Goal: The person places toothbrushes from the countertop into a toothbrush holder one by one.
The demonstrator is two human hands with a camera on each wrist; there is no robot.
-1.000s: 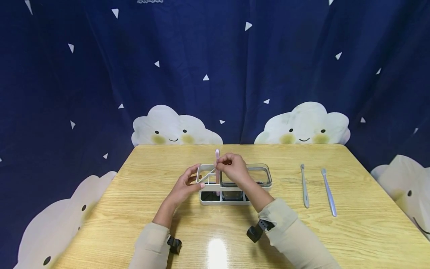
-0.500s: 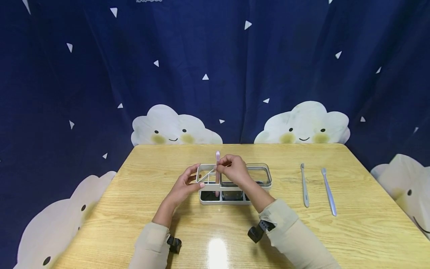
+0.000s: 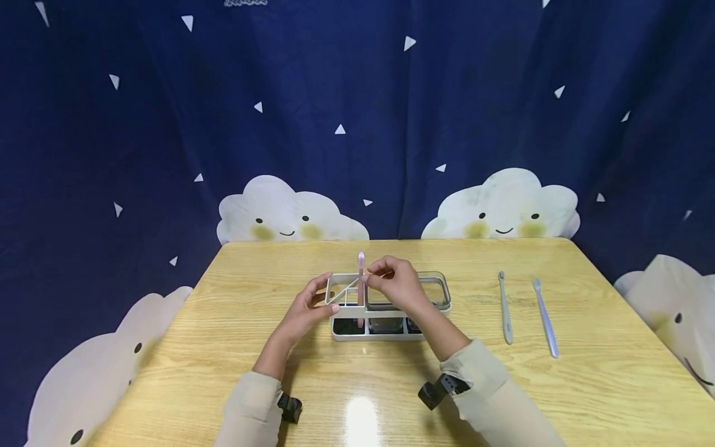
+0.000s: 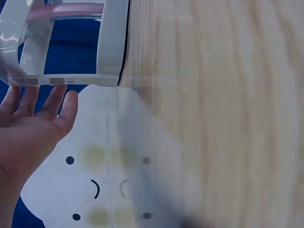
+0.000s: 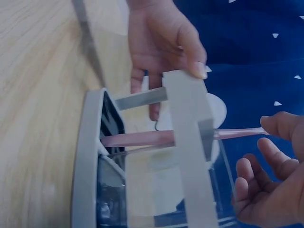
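A white toothbrush holder with a clear cup-like part stands on the table. My left hand grips its left end, thumb on the front of the upper frame and fingers at the back. A pink toothbrush stands upright in the holder, bristles up and handle down to the base. My right hand is just right of the toothbrush's neck, thumb tip against it. In the right wrist view the thumb and index finger of that hand are parted.
To the right on the wooden table lie a grey-green toothbrush and a blue-purple toothbrush, side by side. A dark blue curtain with clouds and triangles hangs behind the table's far edge.
The pink toothbrush has gone slightly lower in the holder. My right hand has shifted a little to the right and its fingers have come apart; the left hand keeps its place.
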